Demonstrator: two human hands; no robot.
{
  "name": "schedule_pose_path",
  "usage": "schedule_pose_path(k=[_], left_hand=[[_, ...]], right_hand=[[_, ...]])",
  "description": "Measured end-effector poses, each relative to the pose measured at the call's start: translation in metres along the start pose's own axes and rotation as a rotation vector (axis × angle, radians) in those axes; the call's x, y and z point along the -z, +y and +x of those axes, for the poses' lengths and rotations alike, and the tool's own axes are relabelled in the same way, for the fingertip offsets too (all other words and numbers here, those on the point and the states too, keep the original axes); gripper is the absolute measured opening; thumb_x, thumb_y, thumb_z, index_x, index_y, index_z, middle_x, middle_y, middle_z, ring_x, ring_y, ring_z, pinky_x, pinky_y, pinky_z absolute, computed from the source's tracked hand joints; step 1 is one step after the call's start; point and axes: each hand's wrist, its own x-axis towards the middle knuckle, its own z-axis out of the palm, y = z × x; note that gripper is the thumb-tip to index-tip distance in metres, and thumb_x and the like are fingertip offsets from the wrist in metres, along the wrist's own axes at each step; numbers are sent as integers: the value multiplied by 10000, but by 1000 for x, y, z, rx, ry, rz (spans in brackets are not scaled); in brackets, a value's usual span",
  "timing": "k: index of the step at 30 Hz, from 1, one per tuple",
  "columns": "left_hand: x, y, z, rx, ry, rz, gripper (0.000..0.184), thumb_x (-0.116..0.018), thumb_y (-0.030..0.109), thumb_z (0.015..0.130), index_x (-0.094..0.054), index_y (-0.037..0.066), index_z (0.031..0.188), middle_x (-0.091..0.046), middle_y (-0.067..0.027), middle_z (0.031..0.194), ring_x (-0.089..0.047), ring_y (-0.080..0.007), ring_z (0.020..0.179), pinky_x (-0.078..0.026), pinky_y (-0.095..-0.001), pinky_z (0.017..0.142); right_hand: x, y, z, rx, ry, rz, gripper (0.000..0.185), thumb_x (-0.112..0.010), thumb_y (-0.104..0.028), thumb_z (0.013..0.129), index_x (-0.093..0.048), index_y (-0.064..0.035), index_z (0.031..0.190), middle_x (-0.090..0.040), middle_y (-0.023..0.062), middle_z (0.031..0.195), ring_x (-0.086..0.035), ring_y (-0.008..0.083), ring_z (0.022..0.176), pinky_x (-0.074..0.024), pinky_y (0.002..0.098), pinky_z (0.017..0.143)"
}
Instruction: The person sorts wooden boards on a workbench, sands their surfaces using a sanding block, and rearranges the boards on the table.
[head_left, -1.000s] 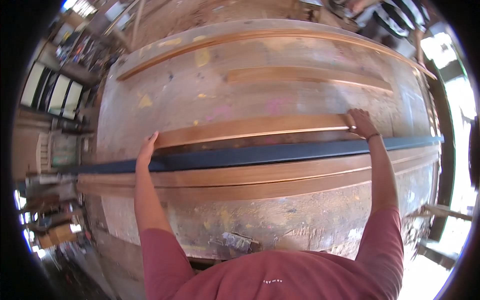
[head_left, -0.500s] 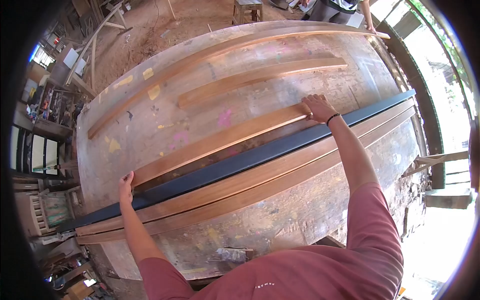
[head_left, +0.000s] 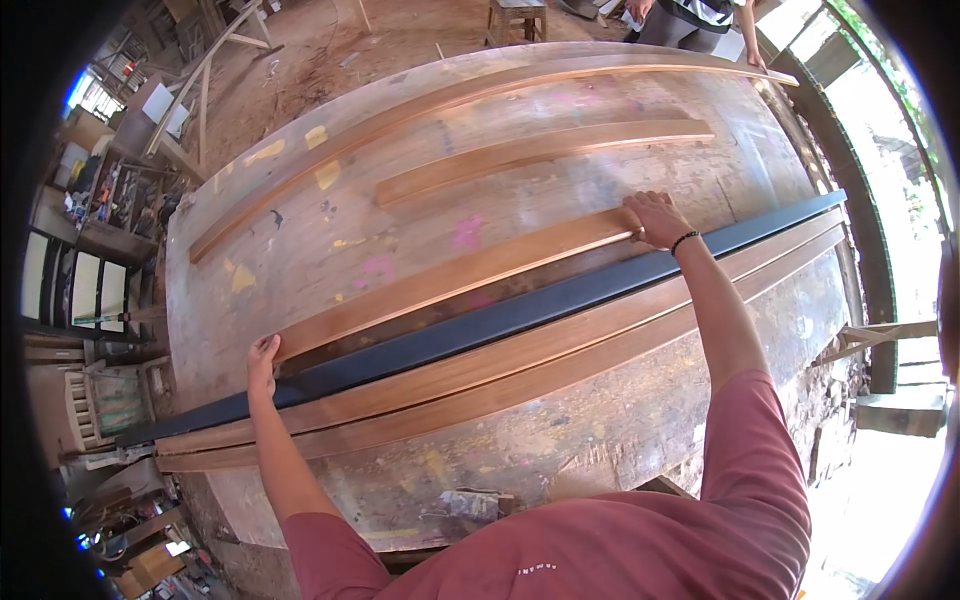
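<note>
A brown wooden board (head_left: 455,277) lies lengthwise between my two hands. My left hand (head_left: 263,366) grips its left end, with the thumb on top. At the other end, my right hand (head_left: 658,219), with a dark bead bracelet at the wrist, is closed around the board from above. Just nearer to me runs a long dark blue-black strip (head_left: 480,323), and my right forearm passes over it. Two long brown wooden strips (head_left: 470,367) lie side by side along its near edge.
A paint-stained worktable (head_left: 560,440) carries everything. Farther back lie a shorter board (head_left: 540,150) and a long, thin board (head_left: 430,100). Another person's hand (head_left: 756,62) touches that long board's right end. A stool (head_left: 516,20) stands beyond; a crumpled wrapper-like item (head_left: 475,503) lies near me.
The whole view has shifted slightly, with things appearing a little farther right. Both hands keep hold of the board's ends; its place among the other boards looks the same.
</note>
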Motion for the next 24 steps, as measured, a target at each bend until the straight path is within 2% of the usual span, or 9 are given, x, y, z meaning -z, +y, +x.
schedule_pose_path(k=[4, 5, 7, 8, 10, 12, 13, 19, 24], left_hand=[[0, -9, 12, -16, -52, -101, 646, -780, 426, 990, -625, -57, 1390, -692, -130, 1300, -635, -220, 1209, -471, -353, 1060], [1, -13, 16, 0, -77, -177, 596, -765, 413, 1004, -665, -56, 1358, -713, -112, 1259, -656, -207, 1155, -483, -336, 1030], [2, -24, 25, -45, -60, -126, 578, -745, 449, 1011, -678, -10, 1356, -708, -83, 1239, -653, -197, 1137, -508, -367, 993], [2, -32, 32, -37, -18, -133, 571, -726, 449, 1019, -726, -49, 1299, -742, -96, 1216, -655, -184, 1110, -489, -345, 992], [2, -27, 27, -53, 76, 40, 563, -737, 455, 1005, -739, -27, 1296, -751, -103, 1245, -656, -188, 1135, -484, -356, 1012], [-1, -18, 20, -111, 121, 71, 521, -750, 445, 995, -773, -11, 1248, -785, -120, 1206, -702, -208, 1121, -510, -365, 995], [-3, -15, 17, -147, 123, 117, 508, -755, 437, 992, -782, -11, 1230, -795, -131, 1186, -720, -222, 1111, -523, -373, 985], [-17, 6, 4, -59, 248, 229, 488, -763, 421, 996, -793, -35, 1167, -803, -159, 1124, -741, -254, 1059, -547, -408, 934], [-12, -4, 9, -76, 230, 152, 517, -760, 440, 999, -781, -48, 1169, -794, -170, 1128, -732, -252, 1051, -543, -406, 928]], right_hand=[[-15, 11, 5, 14, 5, 11, 822, -914, -327, 803, -522, -101, 1490, -579, 144, 1440, -496, 346, 1410, -357, 529, 1192], [-28, 18, 8, 51, 61, -45, 830, -911, -323, 798, -518, -93, 1492, -585, 146, 1421, -513, 347, 1383, -371, 530, 1174], [-49, 39, 16, 164, 206, -86, 838, -906, -313, 790, -513, -79, 1492, -589, 155, 1397, -532, 355, 1348, -386, 533, 1153], [-60, 44, 16, 236, 292, -63, 839, -906, -308, 786, -512, -72, 1489, -588, 162, 1391, -533, 361, 1342, -387, 534, 1150], [-49, 39, 14, 200, 213, -23, 856, -930, -272, 757, -514, -75, 1478, -587, 154, 1398, -535, 362, 1339, -389, 534, 1146], [-32, 23, 13, 72, 93, -8, 876, -954, -227, 720, -518, -77, 1465, -588, 146, 1402, -534, 363, 1341, -392, 537, 1140], [-36, 27, 15, 79, 92, -10, 884, -959, -215, 714, -514, -79, 1465, -589, 142, 1403, -533, 364, 1343, -393, 538, 1138], [-33, 21, 10, 91, 121, 17, 889, -959, -175, 699, -499, -70, 1453, -592, 166, 1378, -528, 387, 1326, -389, 528, 1130], [-37, 19, 11, 102, 161, -35, 888, -955, -179, 706, -496, -72, 1459, -582, 165, 1388, -522, 394, 1328, -386, 526, 1130]])
